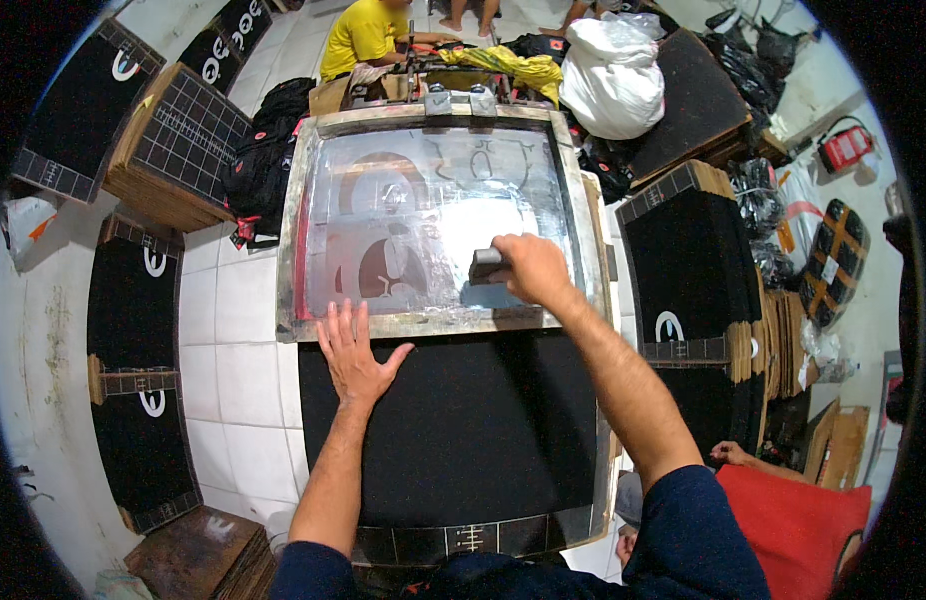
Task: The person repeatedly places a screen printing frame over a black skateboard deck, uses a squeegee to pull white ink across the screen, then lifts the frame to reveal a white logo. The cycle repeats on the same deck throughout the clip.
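A screen-printing frame (295,230) lies over the far part of a black cloth-covered board (453,430). Its mesh (383,225) carries curved stencil shapes and clear film, with a red strip along the left side. My left hand (358,362) rests spread on the frame's near rail, at the left, fingertips reaching just over it. In my right hand (536,268) is a dark grey squeegee (487,263), gripped above the right part of the mesh. The squeegee's lower edge is hard to make out against the glare.
Boards with black cloth and white prints stand at left (133,310) and right (688,270). A white sack (613,75) sits beyond the frame. One person in yellow (361,40) sits at the far side; another in red (788,520) is close at my right.
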